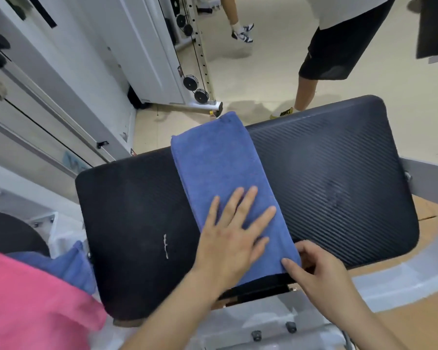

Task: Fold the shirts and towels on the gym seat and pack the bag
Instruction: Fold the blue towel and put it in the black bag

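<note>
Pink fabric (28, 304) fills the lower left corner, with a bunched blue cloth (68, 266) just beside it, against the left edge of the black padded gym seat (339, 173). On the seat lies the folded blue terry towel (218, 168), a long strip running from the near edge to the far edge, where its end hangs slightly over. The left hand (233, 233) lies flat on the near part of the towel, fingers straight and spread, pressing it down. The right hand (311, 269) grips the towel's near right corner, thumb on top and fingers curled at the edge. Beyond the seat stand a white cable machine with black pulleys (195, 82) and another person in black shorts (334, 46) on the pale floor.
</note>
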